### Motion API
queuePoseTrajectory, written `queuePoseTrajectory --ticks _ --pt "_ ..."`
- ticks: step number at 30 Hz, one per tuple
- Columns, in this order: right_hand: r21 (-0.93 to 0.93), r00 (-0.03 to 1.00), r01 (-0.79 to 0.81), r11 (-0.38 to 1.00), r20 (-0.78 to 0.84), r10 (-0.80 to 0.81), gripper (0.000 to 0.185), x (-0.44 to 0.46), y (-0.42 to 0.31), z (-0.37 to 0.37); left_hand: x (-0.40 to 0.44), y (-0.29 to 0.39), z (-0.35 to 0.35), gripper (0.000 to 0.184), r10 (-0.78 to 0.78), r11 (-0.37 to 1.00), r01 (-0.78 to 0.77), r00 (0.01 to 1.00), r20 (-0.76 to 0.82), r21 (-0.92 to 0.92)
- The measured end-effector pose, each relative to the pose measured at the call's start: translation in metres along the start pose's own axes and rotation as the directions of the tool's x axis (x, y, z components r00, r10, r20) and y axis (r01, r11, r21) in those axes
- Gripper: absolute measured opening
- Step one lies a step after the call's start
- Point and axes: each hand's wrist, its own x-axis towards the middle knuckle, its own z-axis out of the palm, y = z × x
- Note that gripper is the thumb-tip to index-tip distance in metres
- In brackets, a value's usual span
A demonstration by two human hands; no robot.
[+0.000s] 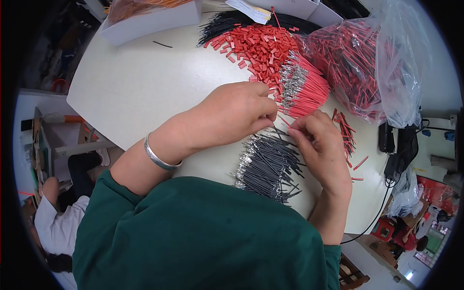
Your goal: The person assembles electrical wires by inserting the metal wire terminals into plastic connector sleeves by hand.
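Note:
My left hand (237,113), with a silver bangle on its wrist, is closed in a pinch on a thin black wire (276,129). Close beside it on the right, my right hand (319,142) pinches a short red wire (284,121) that points toward the left fingertips. Below the hands lies a pile of black wires (270,164) with metal terminals on their left ends. Just above are a bundle of red wires (311,92) with metal terminals and a heap of small red plastic housings (263,48). The fingers partly hide what they hold.
A clear plastic bag (357,63) of red and black wired parts sits at the upper right. Long black wires (222,24) lie behind the housings. Loose red pieces (345,135) lie right of my right hand. A white box (152,24) stands at the back left of the table (125,82).

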Motion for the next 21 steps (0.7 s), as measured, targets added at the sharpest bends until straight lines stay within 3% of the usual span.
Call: queuePoseTrajectory --ticks 3,6,12,15,21 --pt "0.044 1.0 0.016 0.999 0.02 -0.017 0.009 0.001 -0.004 0.002 0.0 0.004 -0.01 0.016 -0.046 0.994 0.058 0.99 0.133 -0.093" --pt "0.006 1.0 0.03 1.0 0.0 -0.03 0.009 0.001 -0.004 0.007 -0.002 -0.001 -0.002 0.017 0.038 0.999 -0.038 0.996 0.085 -0.002" --pt "-0.024 0.994 0.102 0.994 -0.04 -0.103 0.009 0.006 -0.002 0.025 0.001 -0.004 -0.008 0.012 -0.051 0.995 0.048 0.998 -0.031 -0.089" --pt "-0.092 0.988 0.145 0.985 -0.046 -0.15 0.01 0.008 -0.002 0.024 0.002 -0.005 -0.013 0.009 -0.18 0.983 0.176 0.979 -0.092 -0.046" --pt "-0.065 0.991 0.111 0.992 -0.063 -0.115 0.01 0.005 -0.002 0.014 -0.001 -0.01 -0.013 0.008 -0.199 0.977 0.208 0.97 -0.141 0.054"
